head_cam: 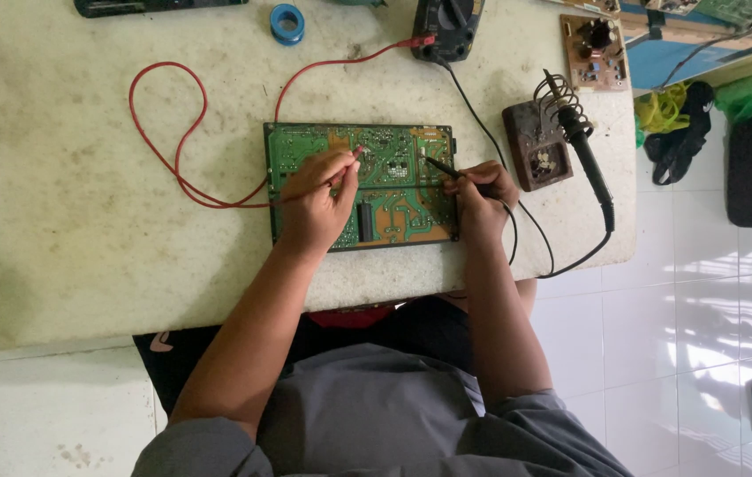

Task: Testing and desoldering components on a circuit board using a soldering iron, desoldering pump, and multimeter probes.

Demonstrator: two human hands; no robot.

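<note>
On the pale tabletop [84, 221] lies a green circuit board [393, 190]. The left hand [318, 199] pinches a red probe [351, 159] against it; the right hand [482, 190] grips a black probe [440, 167]. A multimeter [448, 26] sits beyond.

The circuit board [362, 185] is green with orange-tan copper patches. A red probe lead [183, 132] loops over the mottled cream bench [58, 221]; a black lead [482, 124] runs from the black multimeter [446, 26] at the far edge. A blue solder spool [287, 23] sits nearby. The soldering-iron stand [536, 146] is rusty brown.
</note>
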